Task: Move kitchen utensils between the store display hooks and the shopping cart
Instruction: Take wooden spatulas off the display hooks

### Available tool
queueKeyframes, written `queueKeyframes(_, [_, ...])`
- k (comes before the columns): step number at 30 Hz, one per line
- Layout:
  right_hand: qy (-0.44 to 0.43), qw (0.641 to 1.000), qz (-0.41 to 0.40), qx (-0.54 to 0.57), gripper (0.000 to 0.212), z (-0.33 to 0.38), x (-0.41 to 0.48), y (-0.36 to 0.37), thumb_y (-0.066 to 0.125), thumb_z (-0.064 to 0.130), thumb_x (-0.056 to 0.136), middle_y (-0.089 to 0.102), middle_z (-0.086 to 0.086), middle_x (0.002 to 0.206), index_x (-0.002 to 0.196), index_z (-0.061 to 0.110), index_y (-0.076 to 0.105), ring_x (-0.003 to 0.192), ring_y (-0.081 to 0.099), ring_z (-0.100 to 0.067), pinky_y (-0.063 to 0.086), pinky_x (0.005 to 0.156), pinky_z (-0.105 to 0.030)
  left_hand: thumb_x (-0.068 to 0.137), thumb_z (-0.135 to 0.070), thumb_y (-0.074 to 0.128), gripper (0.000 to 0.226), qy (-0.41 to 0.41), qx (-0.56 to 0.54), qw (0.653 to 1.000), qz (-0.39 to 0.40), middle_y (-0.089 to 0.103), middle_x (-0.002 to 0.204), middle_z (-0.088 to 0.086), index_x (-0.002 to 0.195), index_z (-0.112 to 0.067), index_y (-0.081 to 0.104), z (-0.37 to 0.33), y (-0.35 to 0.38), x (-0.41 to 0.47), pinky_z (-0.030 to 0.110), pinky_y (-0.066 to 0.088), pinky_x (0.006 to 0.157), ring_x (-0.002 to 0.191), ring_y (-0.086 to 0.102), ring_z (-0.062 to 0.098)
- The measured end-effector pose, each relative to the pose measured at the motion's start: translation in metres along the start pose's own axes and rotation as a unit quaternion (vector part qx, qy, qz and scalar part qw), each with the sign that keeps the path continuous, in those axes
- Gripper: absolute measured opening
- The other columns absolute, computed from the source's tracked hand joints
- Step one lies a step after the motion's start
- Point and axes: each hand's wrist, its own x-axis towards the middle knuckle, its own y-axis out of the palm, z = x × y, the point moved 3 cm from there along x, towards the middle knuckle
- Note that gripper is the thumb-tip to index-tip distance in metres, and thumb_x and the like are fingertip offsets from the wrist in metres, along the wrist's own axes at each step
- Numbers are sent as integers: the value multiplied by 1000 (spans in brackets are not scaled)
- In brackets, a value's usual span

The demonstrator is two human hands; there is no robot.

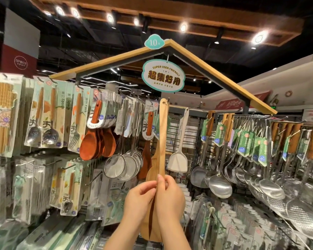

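at the centre rack, under the peaked frame: one wooden spatula [162, 134], held upright, blade down, handle end level with a hook [168, 99]. the hole in the handle end lies right beside the hook tip; whether it is threaded on cannot be told. the upright hold is judged to suit hanging or unhooking, the hole being the only point of suspension.

grip: left hand [139, 197] closed on the lower shaft from the left, fingers curled round it. right hand [171, 193] closed on the same stretch from the right, thumb laid up along the wood. both are set low, just above the blade, so the long handle is steered from below.

neighbours: white turner [178, 159] hung just to the right; steel ladles [220, 184] further right; strainers [116, 165] to the left. cart not in view.
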Motion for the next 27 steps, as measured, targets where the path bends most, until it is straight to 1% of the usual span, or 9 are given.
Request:
queueKeyframes(3, [0,1000,-11,4,34,-3,0,1,36,48,97,70,5,98,109,28,61,96,62,-19,46,88,-37,85,0,59,37,-5,-13,1000,2,73,90,-15,87,-34,72,3,2,1,16,49,81,92,64,-2])
queueKeyframes(5, [1,1000,-17,9,36,-4,0,1,36,49,96,70,5,96,109,28,62,94,62,-20,46,89,-38,85,1,59,31,-11,-21,1000,2,73,93,-12,96,-24,73,3,4,3,13,50,79,92,65,0])
queueKeyframes(6, [2,1000,-19,12,36,-3,1,1,37,49,96,70,5,95,109,28,62,94,62,-20,46,90,-38,85,1,59,30,-10,-24,1000,2,73,92,-12,96,-23,73,3,4,4,13,50,78,91,66,0])
queueKeyframes(9, [1,1000,-21,23,36,-2,3,0,36,50,96,70,7,95,109,29,62,93,62,-18,45,91,-39,86,1,58,32,0,-27,1000,3,73,88,-16,91,-28,72,1,5,5,7,47,71,85,65,-6])
queueKeyframes(13, [-1,1000,-18,13,35,-1,5,-3,36,49,96,70,7,96,111,29,61,94,62,-18,45,91,-37,86,0,59,30,-1,-20,1000,2,72,89,-16,95,-24,73,1,6,6,5,46,69,85,64,-9])
queueKeyframes(17, [3,1000,-11,8,39,-1,10,-1,34,52,96,70,6,96,112,29,61,93,62,-18,46,89,-38,86,-1,58,32,-6,-23,1000,2,73,91,-16,93,-29,72,0,7,8,12,50,78,89,65,-6])
queueKeyframes(19, [3,1000,-12,-1,40,0,13,-2,33,53,95,70,6,96,111,29,61,94,62,-19,47,87,-37,86,-1,59,31,-7,-23,1000,3,73,94,-14,96,-27,73,-2,8,10,15,50,80,92,65,-3])
queueKeyframes(23, [6,1000,-7,-13,38,0,15,-7,34,51,96,69,5,98,111,28,61,96,62,-20,47,80,-32,86,0,58,29,0,-19,1000,7,72,95,-13,101,-21,73,-3,10,10,6,47,72,90,64,-5])
queueKeyframes(27, [5,1000,4,-16,36,0,17,-7,34,50,97,69,6,97,108,29,61,95,62,-20,48,80,-33,86,3,57,30,4,-20,1000,6,70,92,-15,97,-21,72,-3,11,11,4,45,69,84,63,-11])
